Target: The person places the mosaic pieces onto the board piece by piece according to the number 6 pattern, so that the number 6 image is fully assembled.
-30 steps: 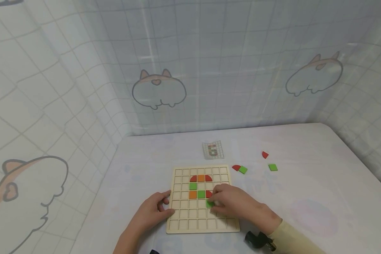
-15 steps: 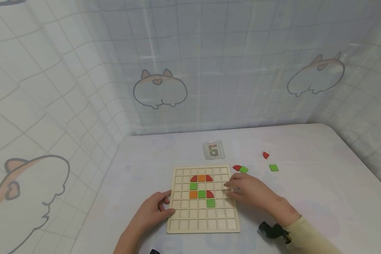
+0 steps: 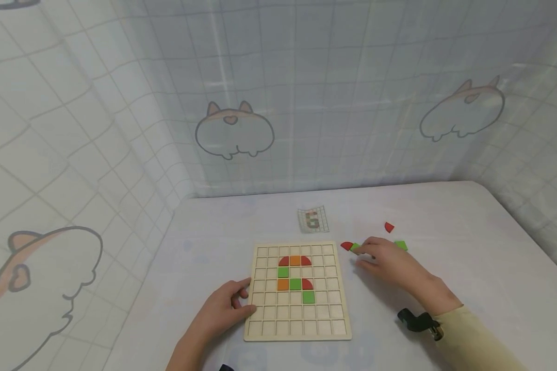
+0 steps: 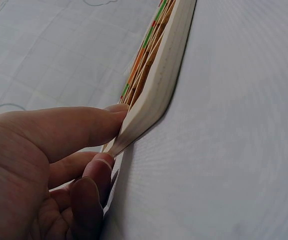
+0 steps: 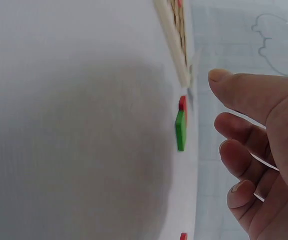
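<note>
A pale gridded board (image 3: 325, 312), partly filled, lies flat near a green square (image 3: 354, 247) and a red quarter-circle (image 3: 346, 246).

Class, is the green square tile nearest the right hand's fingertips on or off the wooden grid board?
Off: the green square tile lies on the white tabletop, outside the wooden grid board.

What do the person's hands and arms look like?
Both the left hand and right hand are bare, ungloved. Right arm: pale yellow-beige sleeve, black wrist device with a metallic-looking part. Left forearm: no sleeve visible.
</note>
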`<state>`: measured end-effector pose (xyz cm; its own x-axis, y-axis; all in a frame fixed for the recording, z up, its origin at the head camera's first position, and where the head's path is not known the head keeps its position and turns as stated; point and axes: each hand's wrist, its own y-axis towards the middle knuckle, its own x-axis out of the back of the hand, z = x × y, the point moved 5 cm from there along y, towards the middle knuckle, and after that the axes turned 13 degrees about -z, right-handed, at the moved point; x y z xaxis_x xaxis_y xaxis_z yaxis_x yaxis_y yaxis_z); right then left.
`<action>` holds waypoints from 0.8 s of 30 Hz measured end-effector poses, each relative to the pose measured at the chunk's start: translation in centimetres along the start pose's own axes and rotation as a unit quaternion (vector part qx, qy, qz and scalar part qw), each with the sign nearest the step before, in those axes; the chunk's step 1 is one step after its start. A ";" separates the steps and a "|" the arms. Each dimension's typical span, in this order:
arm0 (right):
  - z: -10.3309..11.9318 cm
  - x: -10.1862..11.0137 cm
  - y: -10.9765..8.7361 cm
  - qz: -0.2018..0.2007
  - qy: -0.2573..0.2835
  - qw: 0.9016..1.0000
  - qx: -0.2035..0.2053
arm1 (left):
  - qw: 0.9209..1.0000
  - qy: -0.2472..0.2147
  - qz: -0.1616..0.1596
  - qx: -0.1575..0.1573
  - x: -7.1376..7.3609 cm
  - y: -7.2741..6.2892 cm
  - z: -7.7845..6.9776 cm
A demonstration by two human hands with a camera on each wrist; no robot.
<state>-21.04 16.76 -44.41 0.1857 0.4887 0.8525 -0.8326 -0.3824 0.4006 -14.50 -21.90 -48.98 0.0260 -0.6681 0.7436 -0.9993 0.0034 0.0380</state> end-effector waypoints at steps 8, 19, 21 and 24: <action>-0.9 -1.0 1.6 0.003 -0.020 1.000 0.024 | 1.000 0.000 -0.001 0.000 0.0 0.0 0.0; -1.0 -3.0 3.6 0.031 -0.023 0.999 0.027 | 1.000 -0.001 0.000 0.001 0.0 -0.1 0.1; -0.9 -3.2 3.8 0.034 -0.025 0.999 0.026 | 1.000 -0.001 0.001 0.000 0.0 -0.1 0.0; -0.6 -3.3 4.0 0.038 -0.025 0.999 0.028 | 1.000 -0.001 0.000 0.000 0.1 -0.1 -0.1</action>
<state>-25.30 14.13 -45.86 0.1498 0.4178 0.8961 -0.8152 -0.4606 0.3511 -14.37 -21.92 -48.84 0.0257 -0.6693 0.7425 -0.9993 0.0041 0.0383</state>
